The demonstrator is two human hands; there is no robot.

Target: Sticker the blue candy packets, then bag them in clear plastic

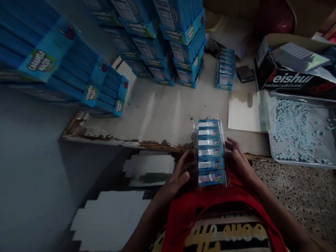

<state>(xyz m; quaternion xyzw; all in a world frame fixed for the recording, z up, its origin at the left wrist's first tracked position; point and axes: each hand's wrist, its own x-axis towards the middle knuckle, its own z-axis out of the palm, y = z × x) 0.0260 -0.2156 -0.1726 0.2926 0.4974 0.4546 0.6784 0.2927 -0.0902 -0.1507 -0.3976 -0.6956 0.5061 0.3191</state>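
Note:
A clear plastic tray (196, 140) holds a row of small blue candy boxes (210, 152) with white label strips. It spans the table edge, its near end close to the red apron (204, 196). My left hand (180, 175) is at the tray's left side, its darker fingers reaching to the edge and partly hidden, thumb raised apart from the plastic. On the opposite side, my right hand (240, 159) has curved fingers against the tray's right edge. The tray appears held between both hands.
Stacked blue candy packs (168, 45) stand at the back and far left. One filled tray (226, 68) sits near a dark flat object (245, 74). To the right are a cardboard carton (288, 78), a pale sheet (243, 112) and a shallow tray (271, 140) of light-blue pellets.

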